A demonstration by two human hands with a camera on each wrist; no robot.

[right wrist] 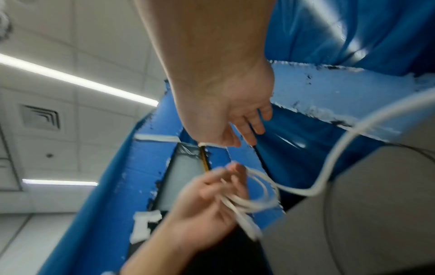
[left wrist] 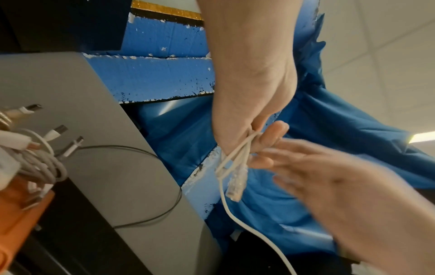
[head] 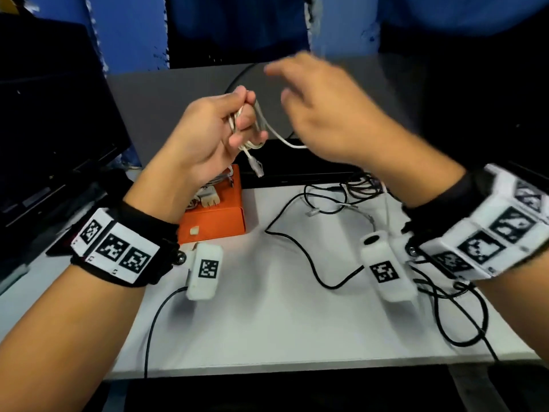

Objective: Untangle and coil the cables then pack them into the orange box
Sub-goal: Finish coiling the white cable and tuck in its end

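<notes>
Left hand (head: 208,135) was clenched round a few small loops of the white cable (head: 258,126), plug end dangling above the orange box (head: 214,221); right hand (head: 326,114), blurred, had fingers spread and gripped nothing. Judged mid-coil: each new turn should match the held loops; the free run should stay slack, clear of the black cables (head: 320,245) on the table (head: 267,322)

Box (head: 214,221) sits on the table (head: 267,322) at left, coiled cables (head: 208,191) inside it; loose cables (head: 335,209) lie on the table to its right. Left hand (head: 205,138) is above the box gripping a looped cable (head: 255,126), its plug (head: 258,168) hanging below. Right hand (head: 326,114) is just right of it; monitor (head: 44,129) at far left.
</notes>
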